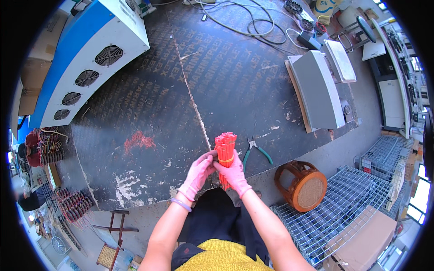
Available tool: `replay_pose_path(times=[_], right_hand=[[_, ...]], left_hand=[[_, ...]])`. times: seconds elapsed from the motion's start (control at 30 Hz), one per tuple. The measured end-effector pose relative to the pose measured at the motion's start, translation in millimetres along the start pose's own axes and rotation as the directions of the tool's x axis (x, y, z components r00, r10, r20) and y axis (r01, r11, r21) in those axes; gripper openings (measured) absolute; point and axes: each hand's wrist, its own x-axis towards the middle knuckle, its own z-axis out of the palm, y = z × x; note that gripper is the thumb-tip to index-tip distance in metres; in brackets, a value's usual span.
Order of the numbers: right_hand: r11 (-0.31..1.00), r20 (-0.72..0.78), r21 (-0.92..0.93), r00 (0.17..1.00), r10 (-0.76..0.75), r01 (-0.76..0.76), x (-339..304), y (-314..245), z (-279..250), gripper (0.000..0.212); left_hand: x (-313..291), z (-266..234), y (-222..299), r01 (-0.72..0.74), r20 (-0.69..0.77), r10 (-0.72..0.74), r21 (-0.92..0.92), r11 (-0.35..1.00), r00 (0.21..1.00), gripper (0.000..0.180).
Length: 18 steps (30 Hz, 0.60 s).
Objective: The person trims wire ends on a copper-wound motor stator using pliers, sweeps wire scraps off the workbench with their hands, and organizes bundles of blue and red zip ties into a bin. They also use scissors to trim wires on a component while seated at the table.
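Observation:
A bundle of thin red strips or tubes (225, 143) stands upright near the table's front edge, with a yellowish band round its middle. My right hand (232, 173), in a pale pink glove, wraps round its lower part. On the bundle's left side, my gloved left hand (201, 170) has its fingers curled against it near the band. The fingertips partly hide behind the bundle. Just right of my hands, pliers with green handles (256, 151) lie on the dark table (158, 113), jaws pointing away from me. A scatter of small red bits (139, 141) lies to the left.
A blue and white cabinet with several fans (87, 77) fills the far left. Cables (262, 22) lie across the back. At right stand a grey box (316, 90), a round wooden stool (309, 189) and wire cages (334, 217). A chair (108, 253) is at lower left.

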Motion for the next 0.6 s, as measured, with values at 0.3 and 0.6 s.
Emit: replay_pose_path(times=[0.3, 0.6], right_hand=[[0.671, -0.040, -0.536, 0.778, -0.626, 0.512, 43, 38, -19, 0.044], [0.955, -0.107, 0.296, 0.994, 0.022, 0.010, 9, -21, -5, 0.032]], left_hand=[[-10, -55, -50, -0.167, 0.107, 0.448, 0.981, 0.095, 0.888, 0.039], [16, -50, -74, -0.025, 0.128, 0.327, 0.953, -0.302, 0.936, 0.017]])
